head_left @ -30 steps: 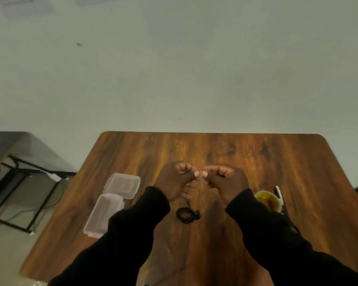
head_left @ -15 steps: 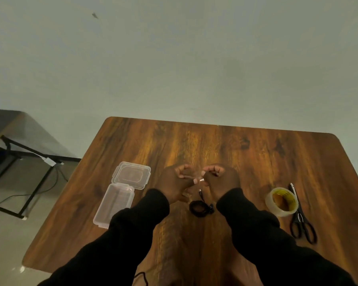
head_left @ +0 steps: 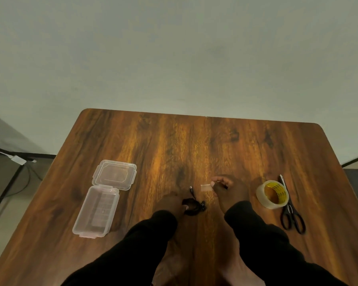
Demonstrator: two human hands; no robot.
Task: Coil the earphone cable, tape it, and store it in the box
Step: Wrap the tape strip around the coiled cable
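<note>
A black coiled earphone cable lies on the wooden table, its plug end sticking up toward the far side. My left hand rests at the coil's left edge with fingertips on it. My right hand is held a little to the right and beyond the coil, pinching a small clear piece of tape that hangs off its fingertips. The clear plastic box stands open at the left, its hinged lid laid flat behind it.
A roll of clear tape with a yellow core sits to the right of my right hand. Black scissors lie just beyond it near the table's right edge. A black metal frame stands on the floor at the left.
My hands have parted: the left one dropped onto the coil, the right one keeps the tape piece. The camera tilted down, so table and objects appear higher and larger.
</note>
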